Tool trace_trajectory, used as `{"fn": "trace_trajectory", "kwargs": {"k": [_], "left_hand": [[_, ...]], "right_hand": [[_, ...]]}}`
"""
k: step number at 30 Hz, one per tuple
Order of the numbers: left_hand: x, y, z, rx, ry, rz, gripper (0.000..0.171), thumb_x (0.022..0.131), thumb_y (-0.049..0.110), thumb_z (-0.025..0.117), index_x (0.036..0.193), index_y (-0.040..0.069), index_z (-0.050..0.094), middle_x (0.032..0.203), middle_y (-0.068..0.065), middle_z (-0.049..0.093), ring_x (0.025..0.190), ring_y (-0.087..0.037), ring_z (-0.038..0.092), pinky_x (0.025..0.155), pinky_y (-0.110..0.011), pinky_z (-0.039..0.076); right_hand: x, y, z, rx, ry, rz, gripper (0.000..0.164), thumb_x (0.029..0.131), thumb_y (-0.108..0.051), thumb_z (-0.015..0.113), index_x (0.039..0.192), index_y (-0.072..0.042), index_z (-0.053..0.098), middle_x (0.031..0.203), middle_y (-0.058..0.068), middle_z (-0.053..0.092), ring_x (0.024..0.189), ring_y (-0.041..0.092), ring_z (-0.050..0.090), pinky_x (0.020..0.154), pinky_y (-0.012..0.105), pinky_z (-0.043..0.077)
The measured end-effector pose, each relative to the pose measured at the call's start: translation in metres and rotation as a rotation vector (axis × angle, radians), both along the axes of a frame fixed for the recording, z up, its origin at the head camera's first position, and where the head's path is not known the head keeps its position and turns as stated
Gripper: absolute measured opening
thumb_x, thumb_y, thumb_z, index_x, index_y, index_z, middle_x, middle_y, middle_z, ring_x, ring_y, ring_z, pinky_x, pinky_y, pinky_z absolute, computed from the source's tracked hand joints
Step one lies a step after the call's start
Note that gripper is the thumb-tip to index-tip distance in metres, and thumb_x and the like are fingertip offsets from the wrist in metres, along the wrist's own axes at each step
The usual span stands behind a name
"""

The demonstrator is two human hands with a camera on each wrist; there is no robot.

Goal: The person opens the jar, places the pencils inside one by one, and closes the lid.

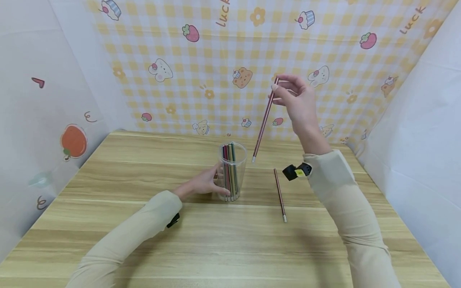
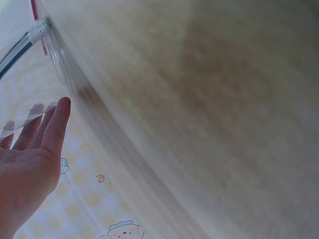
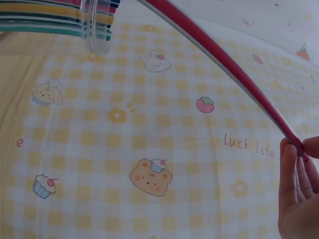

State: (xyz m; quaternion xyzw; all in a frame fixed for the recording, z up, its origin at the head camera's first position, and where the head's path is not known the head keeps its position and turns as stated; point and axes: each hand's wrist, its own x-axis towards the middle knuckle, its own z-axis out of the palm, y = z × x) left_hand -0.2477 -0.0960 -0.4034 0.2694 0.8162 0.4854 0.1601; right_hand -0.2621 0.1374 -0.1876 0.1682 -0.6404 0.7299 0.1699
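A clear plastic cup stands upright on the table, with several coloured pencils inside, their white-tipped ends down. My left hand holds the cup low on its left side, thumb across the front and fingers behind. In the left wrist view, the fingers of that hand lie against the clear wall. Above and right of the cup, my right hand pinches a dark red pencil near its upper end. This pencil slants, its white-tipped end lowest, apart from the cup.
Another dark red pencil lies on the wooden table, right of the cup. A yellow checked cloth hangs behind the table. White cloth sheets hang at both sides.
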Motion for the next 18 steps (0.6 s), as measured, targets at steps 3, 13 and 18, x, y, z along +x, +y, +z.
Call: {"fn": "trace_trajectory", "kwargs": {"k": [3,13,18], "left_hand": [[0.000,0.000,0.000,0.001,-0.003,0.001,0.110,0.065,0.029,0.079,0.142,0.028,-0.001,0.130,-0.012,0.039,0.115,-0.024,0.039,0.094,-0.039,0.035],[-0.001,0.000,0.000,0.004,0.000,-0.005,0.111,0.065,0.028,0.079,0.142,0.029,-0.002,0.130,-0.012,0.039,0.115,-0.024,0.039,0.094,-0.039,0.034],[-0.001,0.000,0.000,0.001,0.007,-0.006,0.111,0.065,0.029,0.079,0.142,0.029,-0.002,0.131,-0.012,0.038,0.115,-0.023,0.039,0.094,-0.039,0.034]], "right_hand": [[-0.001,-0.004,0.002,-0.022,0.008,-0.005,0.021,0.078,0.002,0.063,0.098,-0.002,0.060,0.084,0.011,0.060,0.069,0.023,0.060,0.063,0.028,0.052],[-0.005,-0.014,-0.003,-0.054,0.045,0.013,0.021,0.078,0.004,0.063,0.098,-0.001,0.059,0.082,0.012,0.059,0.068,0.023,0.061,0.065,0.030,0.052],[-0.006,-0.019,-0.011,-0.029,0.054,0.035,0.021,0.078,0.004,0.063,0.099,-0.001,0.058,0.085,0.012,0.058,0.072,0.023,0.061,0.068,0.030,0.052]]}}
